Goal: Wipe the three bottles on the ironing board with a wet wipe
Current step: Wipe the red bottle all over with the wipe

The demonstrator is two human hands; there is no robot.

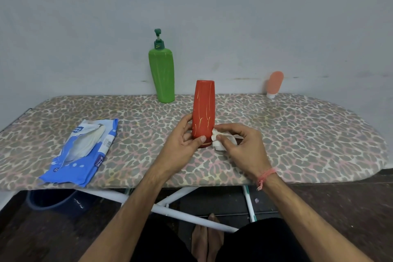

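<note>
The left hand [184, 138] grips the red bottle [203, 112] upright to steady it — the right hand [240, 144] pinches the wipe [217, 143] against its base at 3 o'clock.

Left hand [182, 134] holds the upright tall red plastic bottle [203, 110]; right hand [238, 142] presses a crumpled white wet wipe [217, 143] against its base.

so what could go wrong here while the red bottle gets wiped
1. The red bottle is tall and narrow, and the left hand grips it only near the base; a sideways push from the wet wipe in the right hand might tip it.
2. The ironing board has a soft cover, so the bottle may wobble when set down.
3. The green pump bottle stands close behind; a toppling red bottle could hit it.
</note>
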